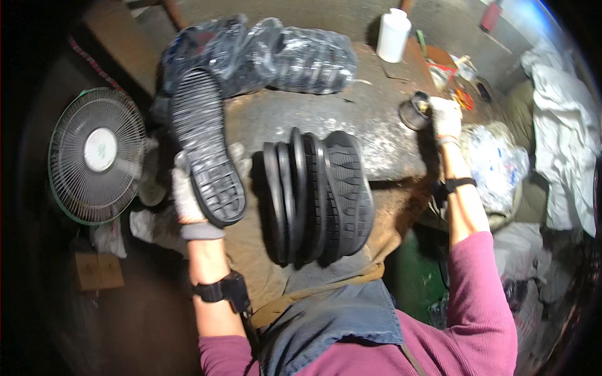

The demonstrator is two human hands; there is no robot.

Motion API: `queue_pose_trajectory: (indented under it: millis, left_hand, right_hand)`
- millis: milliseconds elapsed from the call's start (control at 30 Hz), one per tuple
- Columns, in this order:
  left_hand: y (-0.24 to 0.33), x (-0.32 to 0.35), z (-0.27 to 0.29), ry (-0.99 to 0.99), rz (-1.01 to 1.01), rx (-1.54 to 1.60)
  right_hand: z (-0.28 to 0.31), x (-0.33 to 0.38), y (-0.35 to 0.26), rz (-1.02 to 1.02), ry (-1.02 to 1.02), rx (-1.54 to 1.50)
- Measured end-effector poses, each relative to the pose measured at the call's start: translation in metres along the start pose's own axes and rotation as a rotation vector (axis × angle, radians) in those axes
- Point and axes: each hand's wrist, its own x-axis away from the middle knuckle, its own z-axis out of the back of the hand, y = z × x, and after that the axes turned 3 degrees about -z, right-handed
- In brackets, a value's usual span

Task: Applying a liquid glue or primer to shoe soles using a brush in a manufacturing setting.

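My left hand (187, 191), in a grey-white glove, holds a black rubber shoe sole (204, 147) tread side up, its toe pointing away from me. Several more black soles (316, 194) stand stacked on edge on the worn work table (351, 119) in front of me. My right hand (445, 116), also gloved, reaches to the table's right edge and rests at a small dark round tin (415, 113); what its fingers hold there is hidden.
Clear plastic bags of dark soles (276, 56) lie at the table's far side. A white plastic bottle (393, 34) stands behind them. An electric fan (97, 153) sits at left. White sacks (558, 125) and crumpled plastic (495, 163) pile up at right.
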Motion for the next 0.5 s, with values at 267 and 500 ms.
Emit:
queue_pose_trajectory:
  millis: [267,500]
  left_hand:
    - [-0.073,0.001,-0.033,-0.203,0.141,0.122]
    - [-0.105,0.015,-0.027,-0.082,0.372,0.059]
  right_hand:
    - [0.117,-0.006,-0.096,-0.892,0.218,-2.178]
    - [0.166,-0.006,-0.214,-0.324,0.135,-1.793]
